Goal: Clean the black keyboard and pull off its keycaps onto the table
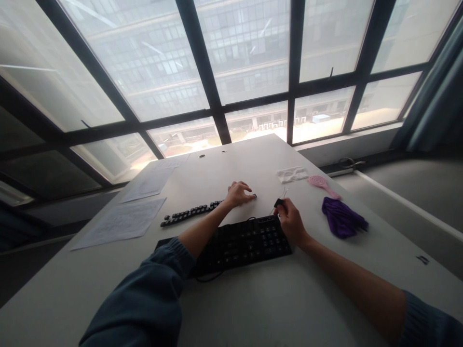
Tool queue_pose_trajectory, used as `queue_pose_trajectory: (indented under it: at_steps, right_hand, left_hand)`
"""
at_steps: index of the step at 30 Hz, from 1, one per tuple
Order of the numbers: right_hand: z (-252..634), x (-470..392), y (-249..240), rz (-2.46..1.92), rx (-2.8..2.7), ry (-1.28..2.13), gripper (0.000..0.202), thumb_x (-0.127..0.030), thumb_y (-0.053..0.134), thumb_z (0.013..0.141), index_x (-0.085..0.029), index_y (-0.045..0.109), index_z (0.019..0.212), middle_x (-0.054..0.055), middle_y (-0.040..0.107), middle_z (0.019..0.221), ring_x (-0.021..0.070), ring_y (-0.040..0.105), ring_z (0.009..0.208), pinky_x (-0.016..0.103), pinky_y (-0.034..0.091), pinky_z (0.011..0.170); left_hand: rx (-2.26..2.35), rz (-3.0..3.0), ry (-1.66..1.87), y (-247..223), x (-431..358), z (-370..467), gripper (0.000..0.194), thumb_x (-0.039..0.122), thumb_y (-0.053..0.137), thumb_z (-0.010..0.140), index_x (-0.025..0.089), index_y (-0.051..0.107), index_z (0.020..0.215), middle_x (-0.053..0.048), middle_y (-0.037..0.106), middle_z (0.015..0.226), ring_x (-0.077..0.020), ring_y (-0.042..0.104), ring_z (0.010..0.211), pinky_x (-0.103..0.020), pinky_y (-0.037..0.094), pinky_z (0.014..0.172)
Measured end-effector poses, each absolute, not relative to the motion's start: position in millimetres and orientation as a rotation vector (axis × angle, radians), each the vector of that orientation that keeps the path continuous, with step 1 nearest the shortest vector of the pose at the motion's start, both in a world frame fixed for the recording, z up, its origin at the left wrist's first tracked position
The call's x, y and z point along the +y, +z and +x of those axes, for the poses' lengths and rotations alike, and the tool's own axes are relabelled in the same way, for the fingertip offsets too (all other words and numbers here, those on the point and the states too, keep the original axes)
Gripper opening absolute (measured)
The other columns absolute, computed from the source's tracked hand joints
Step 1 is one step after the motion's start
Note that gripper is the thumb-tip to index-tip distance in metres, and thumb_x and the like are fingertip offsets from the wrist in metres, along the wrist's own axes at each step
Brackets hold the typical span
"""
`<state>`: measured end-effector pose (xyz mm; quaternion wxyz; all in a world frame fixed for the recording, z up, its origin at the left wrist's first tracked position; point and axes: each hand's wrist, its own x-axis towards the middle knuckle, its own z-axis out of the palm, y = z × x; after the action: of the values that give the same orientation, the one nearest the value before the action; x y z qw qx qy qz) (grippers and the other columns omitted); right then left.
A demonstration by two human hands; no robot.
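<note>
the right hand (292, 224) pinches the black handle of a small wire tool (279, 203) between its fingers, just above the far right corner of a black keyboard (249, 246); the wire ends of the tool point up and away. the left hand (238, 193) reaches over the keyboard to the worktop (249, 159) behind it, its thumb and forefinger bent towards a small black key (255, 196). the fingertips are right at that key, but i cannot tell whether they pinch it or only touch it.

the keyboard lies flat on the worktop, partly hidden under the left forearm, with a bit of black cable (210, 279) showing at its near edge. behind its left part is a row of loose black keys (191, 211), reaching towards the left wrist. further left lie sheets of paper (123, 224). to the right of the hands are a crumpled white cloth (291, 174), a pink hairbrush (320, 183) and a bunched purple cloth (342, 218).
</note>
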<state>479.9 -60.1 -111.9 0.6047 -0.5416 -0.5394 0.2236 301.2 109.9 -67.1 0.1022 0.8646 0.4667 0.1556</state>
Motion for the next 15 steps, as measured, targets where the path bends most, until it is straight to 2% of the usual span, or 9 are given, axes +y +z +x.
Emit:
queue_pose_trajectory:
  at_steps: [4, 7, 9, 12, 15]
  right_hand:
    - [479.9, -60.7, -112.2, -1.256, -1.232, 0.511, 0.014, -0.032, 0.045, 0.094, -0.023, 0.050, 0.084, 0.002, 0.063, 0.073, 0.0190, 0.059, 0.068, 0.030, 0.045, 0.067]
    - [479.8, -61.1, -111.7, -1.257, -1.224, 0.507, 0.014, -0.032, 0.045, 0.094, -0.023, 0.050, 0.084, 0.002, 0.064, 0.074, 0.0188, 0.059, 0.068, 0.030, 0.045, 0.067]
    - [479.7, -61.2, -111.1, -1.257, -1.227, 0.511, 0.014, -0.032, 0.046, 0.094, -0.023, 0.049, 0.084, 0.002, 0.064, 0.074, 0.0187, 0.060, 0.069, 0.030, 0.045, 0.068]
    - [479.8, -60.9, -110.6, -1.261, -1.236, 0.520, 0.015, -0.032, 0.046, 0.094, -0.023, 0.049, 0.083, 0.002, 0.063, 0.074, 0.0183, 0.059, 0.068, 0.030, 0.045, 0.068]
    - [480.4, -60.2, -111.7, -1.257, -1.244, 0.518, 0.015, -0.032, 0.046, 0.094, -0.023, 0.049, 0.083, 0.002, 0.063, 0.074, 0.0181, 0.060, 0.069, 0.029, 0.045, 0.069]
  left_hand:
    - [1.366, 2.574, 0.427, -71.1, 107.2, 309.4, 0.018, 0.042, 0.076, 0.073, 0.027, 0.079, 0.082, -0.004, 0.067, 0.114, -0.0316, 0.050, 0.116, -0.048, 0.036, 0.101]
    - [1.362, 2.576, 0.416, -72.0, 106.5, 309.9, 0.015, 0.040, 0.075, 0.074, 0.026, 0.078, 0.079, -0.005, 0.067, 0.113, -0.0315, 0.050, 0.116, -0.047, 0.037, 0.101]
    - [1.353, 2.581, 0.412, -70.6, 108.1, 306.2, 0.019, 0.042, 0.076, 0.072, 0.027, 0.078, 0.084, -0.005, 0.066, 0.115, -0.0317, 0.049, 0.117, -0.047, 0.036, 0.101]
    - [1.341, 2.593, 0.399, -66.6, 113.0, 297.2, 0.037, 0.049, 0.079, 0.068, 0.028, 0.077, 0.098, -0.006, 0.064, 0.120, -0.0325, 0.047, 0.118, -0.049, 0.035, 0.102]
    - [1.357, 2.605, 0.354, -65.0, 116.9, 290.1, 0.041, 0.053, 0.079, 0.066, 0.027, 0.076, 0.098, -0.006, 0.064, 0.121, -0.0330, 0.046, 0.119, -0.050, 0.034, 0.102]
